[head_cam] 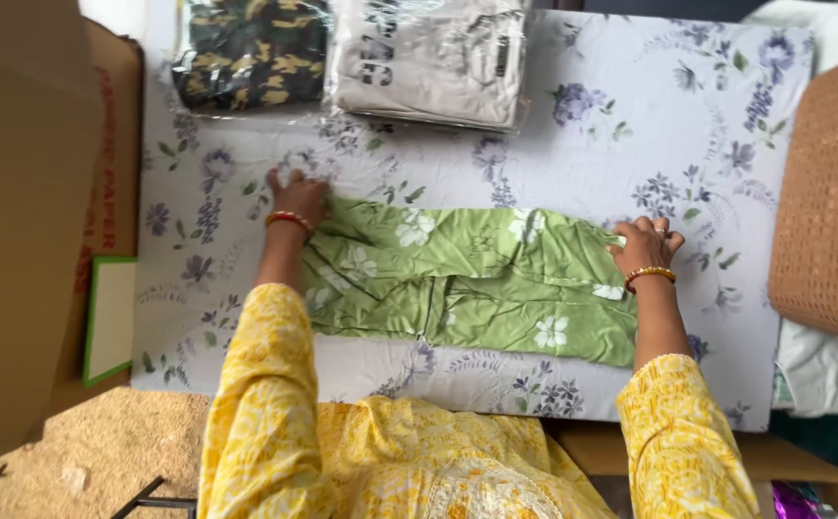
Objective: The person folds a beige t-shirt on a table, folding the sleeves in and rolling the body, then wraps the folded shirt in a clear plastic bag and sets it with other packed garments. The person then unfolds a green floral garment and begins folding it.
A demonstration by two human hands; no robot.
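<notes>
- A folded green garment [467,279] with white flowers lies flat across the middle of the surface [630,144], which is covered by a white cloth printed with purple flowers.
- The left hand [299,197] presses flat on the garment's left end, fingers together.
- The right hand [645,245] rests on its right end, fingers slightly spread.
- At the far edge lie two plastic-wrapped clothing packs, one camouflage [250,48], one beige [433,58].
- A cardboard box [25,192] stands to the left, a woven basket [827,202] to the right.
</notes>
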